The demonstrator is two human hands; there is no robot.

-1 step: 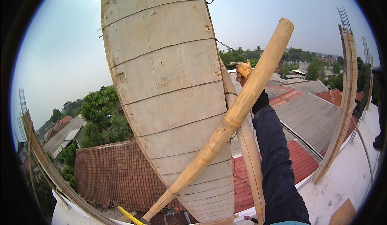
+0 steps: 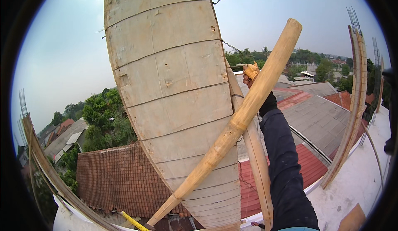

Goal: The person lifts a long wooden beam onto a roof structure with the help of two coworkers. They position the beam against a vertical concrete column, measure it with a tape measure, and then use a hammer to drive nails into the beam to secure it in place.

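My right arm, in a dark sleeve, reaches up from the lower edge. My right hand (image 2: 247,82) is closed around an orange-tan, knobbly, handle-like piece (image 2: 251,70) whose kind I cannot make out. A thick bamboo pole (image 2: 232,131) crosses diagonally in front and hides part of this hand. Behind it, a second pole (image 2: 258,169) leans beside the tall column form of pale boards (image 2: 174,73), which is bound with wire bands. Loose twisted wire ends (image 2: 233,46) stick out from the form's right edge near my hand. My left hand is out of view.
Wire-bound column forms with rebar stand at right (image 2: 356,77) and left (image 2: 41,152). A white ledge (image 2: 344,206) runs along the right. Tiled (image 2: 112,177) and red metal roofs (image 2: 309,164) lie below. A yellow marked strip (image 2: 133,221) and a small, distant-looking hand (image 2: 254,223) show at the bottom.
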